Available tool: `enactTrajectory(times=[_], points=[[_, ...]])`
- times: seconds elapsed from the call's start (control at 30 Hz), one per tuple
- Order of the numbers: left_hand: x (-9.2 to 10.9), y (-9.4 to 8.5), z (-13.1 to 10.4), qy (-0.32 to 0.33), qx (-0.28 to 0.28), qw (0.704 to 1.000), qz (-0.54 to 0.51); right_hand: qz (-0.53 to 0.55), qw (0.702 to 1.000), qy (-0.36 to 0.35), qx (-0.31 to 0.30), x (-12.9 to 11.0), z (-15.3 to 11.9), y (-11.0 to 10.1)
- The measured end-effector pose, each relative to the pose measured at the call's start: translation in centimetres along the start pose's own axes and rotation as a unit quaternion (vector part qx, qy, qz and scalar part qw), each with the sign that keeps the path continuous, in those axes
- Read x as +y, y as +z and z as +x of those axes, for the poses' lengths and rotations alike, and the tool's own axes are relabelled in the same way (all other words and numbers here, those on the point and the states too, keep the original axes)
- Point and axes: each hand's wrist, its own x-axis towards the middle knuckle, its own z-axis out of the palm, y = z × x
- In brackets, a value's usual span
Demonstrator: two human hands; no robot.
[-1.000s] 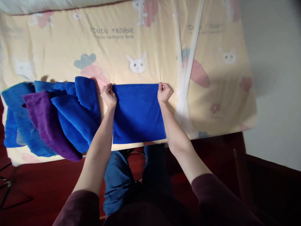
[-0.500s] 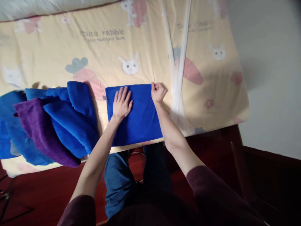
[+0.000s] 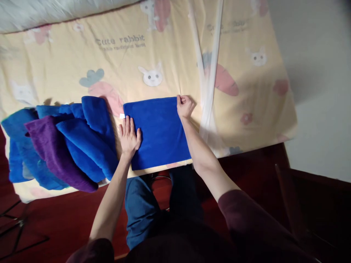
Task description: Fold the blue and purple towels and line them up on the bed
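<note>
A blue towel point(image 3: 159, 131) lies flat in a near-square on the yellow rabbit-print sheet point(image 3: 170, 40), with a small white tag at its left edge. My left hand point(image 3: 129, 136) rests flat over that left edge, fingers stretched out. At the far right corner, my right hand point(image 3: 185, 106) pinches the towel between thumb and fingers. Left of it lies a loose heap of blue towels point(image 3: 87, 146), with a purple towel point(image 3: 60, 153) on top.
White strips of cloth point(image 3: 210, 84) run down the sheet right of the towel. A pale rolled bedding bundle point(image 3: 55, 12) lies along the far left edge. Thin dark metal legs point(image 3: 19, 226) stand at lower left, and a grey wall point(image 3: 320, 91) rises at right.
My left hand has slid left across the towel, from its upper middle to its left edge. My right hand keeps its pinch on the corner. The view has shifted slightly.
</note>
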Motion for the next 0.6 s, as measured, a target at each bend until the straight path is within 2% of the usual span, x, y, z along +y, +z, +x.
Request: enactTrajectory(times=[0.1, 0.2, 0.3, 0.37, 0.4, 0.5, 0.53, 0.6], points=[[-0.8, 0.2, -1.2, -0.019, 0.012, 1.000, 0.003, 0.001, 1.000, 0.010, -0.008, -0.2, 0.0, -0.3], [-1.1, 0.4, -1.1, -0.026, 0.023, 0.999, -0.001, -0.002, 1.000, 0.017, -0.025, -1.2, 0.6, -1.6], [-1.0, 0.3, -0.8, -0.030, 0.030, 0.999, -0.008, -0.032, 0.999, 0.022, -0.034, -4.0, 0.9, -3.7], [-0.8, 0.2, -0.8, -0.032, 0.035, 0.999, -0.018, -0.074, 0.996, -0.016, -0.046, -6.6, -0.2, -4.8], [-0.7, 0.2, -0.8, -0.032, 0.038, 0.998, -0.023, -0.092, 0.992, -0.057, -0.065, -8.0, -1.2, -5.1], [-0.5, -0.1, -0.9, -0.033, 0.038, 0.998, -0.039, -0.091, 0.949, -0.218, -0.207, -11.1, -5.7, -4.8], [-0.4, -0.2, -1.0, -0.034, 0.035, 0.998, -0.044, -0.091, 0.932, -0.240, -0.256, -11.5, -7.1, -4.4], [-0.3, -0.4, -0.9, -0.038, 0.028, 0.998, -0.049, -0.090, 0.913, -0.242, -0.316, -11.5, -9.1, -3.8]])
